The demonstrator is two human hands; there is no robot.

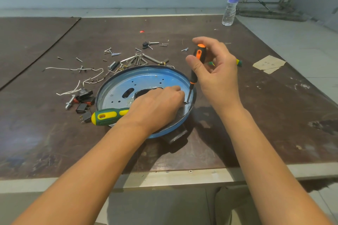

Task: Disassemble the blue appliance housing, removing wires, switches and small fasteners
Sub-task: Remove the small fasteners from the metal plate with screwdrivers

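While the right hand (pixel 217 75) pinches the handle of the orange-black screwdriver (pixel 194 74) in its fingers (pixel 204 40), the shaft runs steeply down, tip on a small fastener (pixel 186 102) inside the blue housing (pixel 128 86), just beside the left hand's (pixel 157 105) curled fingertips. The housing lies open side up on the worktop (pixel 237 124), beneath the left fingers. A green-yellow screwdriver (pixel 109 115) juts leftward from under the left palm; whether those fingers grasp it I cannot tell.
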